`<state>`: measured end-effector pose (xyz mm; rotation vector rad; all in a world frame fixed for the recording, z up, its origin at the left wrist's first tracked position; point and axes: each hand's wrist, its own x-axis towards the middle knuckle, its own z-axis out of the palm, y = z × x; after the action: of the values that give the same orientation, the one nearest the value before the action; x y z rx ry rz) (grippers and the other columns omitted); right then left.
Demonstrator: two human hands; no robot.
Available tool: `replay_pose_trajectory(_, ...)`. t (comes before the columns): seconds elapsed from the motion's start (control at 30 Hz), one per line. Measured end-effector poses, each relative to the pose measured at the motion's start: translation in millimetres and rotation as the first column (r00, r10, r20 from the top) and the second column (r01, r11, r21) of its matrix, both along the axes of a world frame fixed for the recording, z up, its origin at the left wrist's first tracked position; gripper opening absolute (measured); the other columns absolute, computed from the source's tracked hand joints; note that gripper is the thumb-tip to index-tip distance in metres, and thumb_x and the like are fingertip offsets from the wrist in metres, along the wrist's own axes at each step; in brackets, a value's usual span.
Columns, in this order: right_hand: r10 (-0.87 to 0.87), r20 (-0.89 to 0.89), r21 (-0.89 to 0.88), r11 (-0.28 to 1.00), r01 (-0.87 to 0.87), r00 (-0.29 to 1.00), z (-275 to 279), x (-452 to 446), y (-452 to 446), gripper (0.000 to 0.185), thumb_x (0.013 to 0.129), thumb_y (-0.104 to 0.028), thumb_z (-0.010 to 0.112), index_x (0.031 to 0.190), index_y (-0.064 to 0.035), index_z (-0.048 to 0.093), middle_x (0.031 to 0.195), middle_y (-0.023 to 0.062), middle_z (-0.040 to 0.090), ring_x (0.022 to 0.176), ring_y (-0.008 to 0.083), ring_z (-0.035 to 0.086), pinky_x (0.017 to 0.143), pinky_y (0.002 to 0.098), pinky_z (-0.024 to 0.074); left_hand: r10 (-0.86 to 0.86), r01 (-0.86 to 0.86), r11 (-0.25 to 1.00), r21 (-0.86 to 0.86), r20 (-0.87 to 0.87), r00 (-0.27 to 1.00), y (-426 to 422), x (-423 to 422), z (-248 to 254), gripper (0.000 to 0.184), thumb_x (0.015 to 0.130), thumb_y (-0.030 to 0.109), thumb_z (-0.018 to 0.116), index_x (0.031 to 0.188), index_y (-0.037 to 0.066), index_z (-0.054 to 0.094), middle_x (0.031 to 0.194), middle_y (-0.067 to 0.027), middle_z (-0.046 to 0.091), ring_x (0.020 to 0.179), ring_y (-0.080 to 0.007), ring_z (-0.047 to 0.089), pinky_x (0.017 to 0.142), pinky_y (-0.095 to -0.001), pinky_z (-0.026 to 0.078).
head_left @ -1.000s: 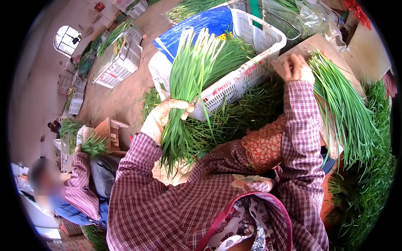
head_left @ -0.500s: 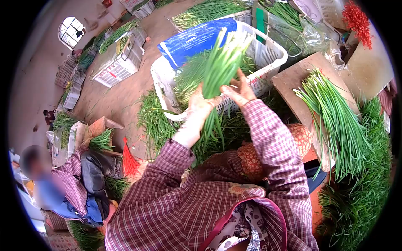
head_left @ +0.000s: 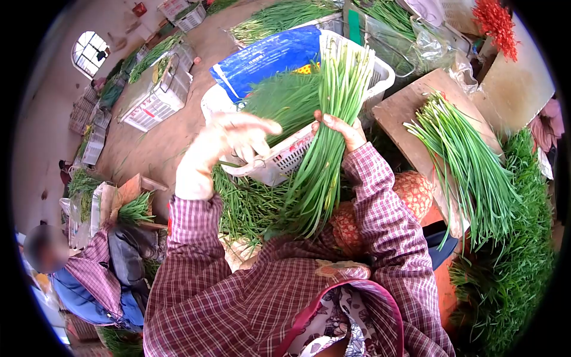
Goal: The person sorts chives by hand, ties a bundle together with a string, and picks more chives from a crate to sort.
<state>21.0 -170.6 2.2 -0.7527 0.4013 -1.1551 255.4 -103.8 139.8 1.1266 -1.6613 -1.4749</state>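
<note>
My right hand (head_left: 344, 128) is wrapped around a bunch of garlic chives (head_left: 338, 89). Its pale stem ends point up and away, while the green leaves hang down toward my lap. To the left, my left hand (head_left: 229, 140) is off the bunch, bright and a little blurred, with fingers stretched out near the rim of a white plastic basket (head_left: 276, 163). Inside that basket lie more green chives (head_left: 285, 98) and a blue printed sheet (head_left: 267, 56). Loose chives (head_left: 250, 205) are heaped below the basket, in front of my knees.
At right, a wooden board (head_left: 410, 110) bears a spread pile of chives (head_left: 470, 160). Red ties (head_left: 496, 27) hang at the upper right, and a green heap (head_left: 511, 268) lies beside me. Another person (head_left: 95, 279) sits at left, near packed white crates (head_left: 157, 101).
My left hand has let go of the bunch and moved left. The bunch, now in my right hand alone, has come nearer upright with its leaves hanging down. The view has shifted slightly.
</note>
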Motion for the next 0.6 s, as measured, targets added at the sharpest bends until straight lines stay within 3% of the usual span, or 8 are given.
replay_pose_trajectory(0.1,0.054,0.035,-0.045,0.998,-0.052,0.998,8,6,6,0.044,0.077,-0.003,0.071,0.116,-0.001,0.05,0.095,0.0136,0.065,0.077,0.0221,0.065,0.068,0.0355,0.0557,0.283,-0.239,0.922,-0.304,0.109,0.953,-20,2,12,0.034,0.08,0.03,0.07,0.102,0.003,0.068,0.074,-0.0028,0.068,0.061,-0.006,0.061,0.051,-0.0182,0.047)
replay_pose_trajectory(0.2,0.083,0.014,-0.066,0.995,-0.081,0.996,7,12,9,0.044,0.076,0.0,0.071,0.115,-0.0005,0.051,0.095,0.0142,0.064,0.077,0.0226,0.065,0.07,0.0361,0.0552,0.369,-0.32,0.884,-0.342,0.086,0.926,-24,-29,25,0.033,0.079,0.025,0.071,0.104,0.004,0.068,0.079,-0.0042,0.068,0.067,-0.0069,0.06,0.06,-0.0215,0.046)
replay_pose_trajectory(0.27,0.111,0.011,-0.07,0.991,-0.11,0.994,9,13,12,0.044,0.076,0.0,0.071,0.116,-0.0005,0.051,0.093,0.0135,0.064,0.076,0.0221,0.065,0.069,0.0364,0.0551,0.288,-0.279,0.835,-0.474,-0.055,0.956,-45,-35,13,0.033,0.078,0.022,0.072,0.105,0.004,0.067,0.085,-0.0053,0.068,0.073,-0.0073,0.059,0.066,-0.0214,0.047)
replay_pose_trajectory(0.33,0.121,-0.055,-0.108,0.986,-0.127,0.991,8,12,12,0.048,0.076,-0.006,0.072,0.119,-0.0013,0.05,0.097,0.0134,0.064,0.08,0.0225,0.064,0.073,0.0368,0.054,0.335,-0.306,0.781,-0.545,-0.05,0.941,-52,-45,18,0.034,0.075,0.02,0.075,0.105,0.005,0.068,0.086,-0.0043,0.067,0.076,-0.0075,0.059,0.068,-0.0218,0.047)
replay_pose_trajectory(0.4,0.124,-0.119,-0.144,0.98,-0.14,0.985,8,12,13,0.052,0.077,-0.011,0.072,0.122,-0.002,0.048,0.101,0.0133,0.064,0.084,0.0229,0.063,0.076,0.0371,0.0528,0.557,-0.302,0.643,-0.704,0.158,0.815,-57,-52,22,0.035,0.072,0.019,0.077,0.104,0.007,0.069,0.085,-0.0029,0.066,0.075,-0.0078,0.058,0.068,-0.0222,0.047)
replay_pose_trajectory(0.53,0.122,-0.14,-0.153,0.978,-0.143,0.983,9,13,13,0.048,0.077,-0.01,0.072,0.119,-0.0012,0.051,0.1,0.0126,0.065,0.082,0.0225,0.064,0.076,0.0369,0.053,0.6,-0.269,0.64,-0.72,0.25,0.76,-67,-56,23,0.031,0.07,0.023,0.079,0.095,0.006,0.07,0.085,-0.0043,0.064,0.075,-0.0102,0.059,0.068,-0.0242,0.048)
replay_pose_trajectory(0.6,0.114,-0.103,-0.129,0.983,-0.127,0.988,8,16,13,0.048,0.076,-0.004,0.073,0.118,-0.0006,0.05,0.093,0.0127,0.064,0.076,0.0208,0.064,0.069,0.0342,0.0546,0.62,-0.267,0.626,-0.733,0.26,0.74,-67,-57,24,0.03,0.07,0.023,0.079,0.094,0.006,0.071,0.085,-0.0051,0.064,0.075,-0.0107,0.06,0.068,-0.0244,0.048)
